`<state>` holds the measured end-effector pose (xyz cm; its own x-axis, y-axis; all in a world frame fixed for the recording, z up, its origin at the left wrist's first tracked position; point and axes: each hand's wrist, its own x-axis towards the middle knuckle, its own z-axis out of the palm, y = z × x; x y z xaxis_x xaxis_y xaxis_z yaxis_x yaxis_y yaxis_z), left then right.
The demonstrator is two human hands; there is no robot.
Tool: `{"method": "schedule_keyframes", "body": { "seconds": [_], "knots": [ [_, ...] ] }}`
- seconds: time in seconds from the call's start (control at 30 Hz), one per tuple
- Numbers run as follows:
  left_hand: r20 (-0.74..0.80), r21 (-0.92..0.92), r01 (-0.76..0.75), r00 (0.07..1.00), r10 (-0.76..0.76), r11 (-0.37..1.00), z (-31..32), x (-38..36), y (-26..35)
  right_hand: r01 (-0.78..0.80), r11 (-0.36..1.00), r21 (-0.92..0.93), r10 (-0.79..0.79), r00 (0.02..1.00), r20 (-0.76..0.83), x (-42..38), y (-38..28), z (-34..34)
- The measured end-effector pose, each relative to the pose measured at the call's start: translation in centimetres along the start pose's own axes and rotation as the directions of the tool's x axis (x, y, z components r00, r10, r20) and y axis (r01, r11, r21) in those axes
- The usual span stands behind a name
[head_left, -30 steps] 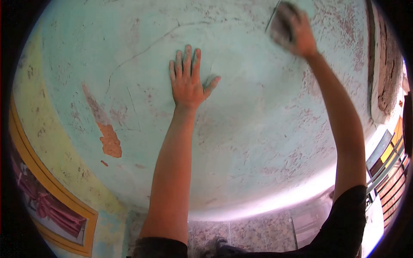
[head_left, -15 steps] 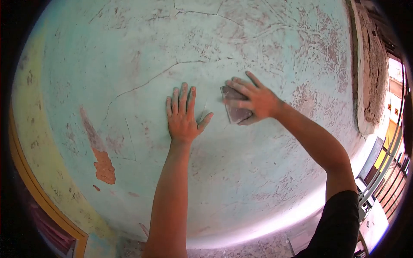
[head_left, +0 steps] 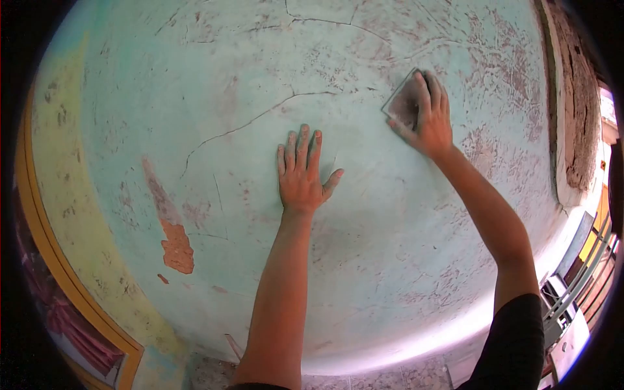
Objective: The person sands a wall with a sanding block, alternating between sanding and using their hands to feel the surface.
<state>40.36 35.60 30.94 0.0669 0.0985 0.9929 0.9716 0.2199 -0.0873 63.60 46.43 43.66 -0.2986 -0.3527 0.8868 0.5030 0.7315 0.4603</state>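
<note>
A cracked, blotchy blue-green wall (head_left: 364,247) fills most of the view. My left hand (head_left: 302,172) lies flat against it near the middle, fingers spread and dusty, holding nothing. Higher up and to the right, my right hand (head_left: 430,117) grips a dark flat sheet or pad (head_left: 404,104) against the wall. The thumb is at the pad's lower edge and the fingers cover its right side. A long crack runs across the wall above my left hand.
An orange patch of bare wall (head_left: 177,249) shows at the left. Beyond it are a yellow-orange frame (head_left: 62,276) and a dark pink curtain (head_left: 78,335). A rough wooden post (head_left: 575,104) stands at the right, with metal bars (head_left: 582,279) below.
My right hand and the pad have moved up and to the right across the wall, and the hand now points more upward. My left hand keeps its place on the wall as the view shifts.
</note>
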Motion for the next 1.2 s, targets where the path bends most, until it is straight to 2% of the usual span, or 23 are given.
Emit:
{"method": "schedule_keyframes", "body": {
  "seconds": [0.03, 0.07, 0.1, 0.13, 0.23, 0.27, 0.3, 0.37, 0.43, 0.5, 0.57, 0.63, 0.67, 0.77, 0.83, 0.9, 0.97, 1.0, 1.03, 1.1, 1.13, 1.17, 1.2],
  "knots": [
    [-0.006, -0.005, 0.004, 1.0, -0.004, 1.0, 0.0, 0.0, 0.0, 0.009, 0.993, -0.114, -0.008, 1.0, 0.013, -0.7, -0.2, 0.0],
    [-0.007, -0.017, 0.006, 1.0, -0.006, 1.0, 0.0, 0.0, 0.0, 0.186, 0.981, -0.059, -0.173, 0.968, 0.18, -2.0, -0.7, 0.1],
    [-0.007, -0.028, 0.005, 1.0, -0.005, 1.0, 0.1, 0.0, 0.0, 0.344, 0.939, 0.023, -0.331, 0.883, 0.331, -3.3, -1.3, -0.1],
    [-0.008, -0.028, -0.001, 1.0, 0.001, 1.0, 0.1, 0.1, 0.1, 0.552, 0.818, 0.16, -0.559, 0.697, 0.449, -4.2, -1.3, -0.7],
    [0.032, 0.011, -0.001, 0.999, 0.001, 1.0, 0.0, -0.1, 0.0, 0.45, 0.874, 0.185, -0.479, 0.728, 0.49, -3.0, 1.2, -1.8],
    [0.027, 0.018, -0.007, 1.0, 0.006, 1.0, -0.1, 0.0, 0.0, 0.278, 0.96, 0.031, -0.272, 0.901, 0.337, -2.4, 1.8, -2.3],
    [0.012, 0.023, -0.005, 1.0, 0.005, 1.0, -0.1, 0.1, 0.1, -0.036, 0.993, 0.112, 0.028, 0.997, 0.071, -2.2, 2.3, -2.1],
    [-0.006, 0.009, -0.002, 1.0, 0.002, 1.0, 0.1, -0.1, 0.1, -0.136, 0.982, -0.134, 0.135, 0.991, -0.02, -3.9, 1.3, -1.8],
    [-0.033, 0.011, -0.016, 0.999, 0.016, 1.0, 0.1, 0.2, 0.1, 0.264, 0.964, 0.017, -0.257, 0.921, 0.291, -7.1, 0.3, -1.5],
    [0.007, 0.028, -0.006, 1.0, 0.006, 1.0, -0.1, 0.1, 0.1, 0.493, 0.763, 0.418, -0.645, 0.628, 0.436, -9.1, -1.3, -2.6],
    [-0.005, 0.031, -0.012, 1.0, 0.012, 0.999, 0.1, 0.3, -0.1, 0.465, 0.74, 0.486, -0.641, 0.707, 0.299, -8.3, -0.6, -2.8],
    [-0.002, 0.019, -0.005, 1.0, 0.005, 1.0, 0.3, 0.0, -0.1, 0.065, 0.978, 0.201, -0.114, 0.962, 0.247, -8.2, 0.4, -2.9],
    [-0.002, 0.04, -0.003, 1.0, 0.003, 0.999, 0.4, 0.0, -0.2, -0.087, 0.989, 0.122, 0.095, 0.994, -0.06, -8.2, 0.3, -2.1],
    [0.004, 0.052, 0.001, 1.0, -0.002, 0.999, 0.4, 0.0, 0.2, -0.047, 0.998, -0.052, 0.054, 0.989, 0.138, -10.5, -1.8, -2.1],
    [0.006, 0.056, 0.002, 1.0, -0.002, 0.998, 0.4, 0.0, 0.1, 0.343, 0.914, 0.216, -0.403, 0.832, 0.381, -12.2, -2.7, -2.1],
    [-0.008, 0.044, -0.003, 1.0, 0.004, 0.999, 0.4, 0.0, 0.0, 0.425, 0.826, 0.37, -0.558, 0.704, 0.439, -11.5, -0.8, -2.5],
    [-0.011, 0.04, -0.009, 1.0, 0.01, 0.999, 0.4, -0.1, -0.3, 0.056, 0.989, 0.139, -0.091, 0.96, 0.263, -10.5, 0.9, -3.1],
    [-0.021, 0.029, -0.005, 1.0, 0.005, 1.0, 0.5, -0.1, -0.1, -0.058, 0.993, 0.107, 0.065, 0.996, -0.065, -10.1, 0.9, -2.4],
    [-0.012, 0.02, 0.007, 1.0, -0.007, 1.0, 0.5, -0.1, 0.1, -0.056, 0.993, 0.106, 0.062, 0.997, -0.048, -10.5, 0.3, -2.4],
    [-0.009, 0.066, 0.001, 1.0, 0.0, 0.998, 0.6, 0.0, 0.0, 0.028, 0.998, -0.049, -0.013, 0.96, 0.28, -12.3, -0.8, -2.6],
    [-0.002, 0.059, -0.007, 1.0, 0.008, 0.998, 0.6, 0.0, 0.1, 0.292, 0.95, 0.109, -0.311, 0.868, 0.388, -12.7, -1.0, -2.8],
    [-0.011, 0.063, -0.005, 1.0, 0.005, 0.998, 0.7, 0.0, 0.1, 0.399, 0.877, 0.268, -0.477, 0.79, 0.385, -12.8, -1.5, -2.8],
    [-0.021, 0.069, -0.001, 1.0, 0.003, 0.998, 0.7, 0.0, 0.0, 0.344, 0.911, 0.228, -0.411, 0.801, 0.435, -12.6, -0.6, -3.2]
  ]
}}
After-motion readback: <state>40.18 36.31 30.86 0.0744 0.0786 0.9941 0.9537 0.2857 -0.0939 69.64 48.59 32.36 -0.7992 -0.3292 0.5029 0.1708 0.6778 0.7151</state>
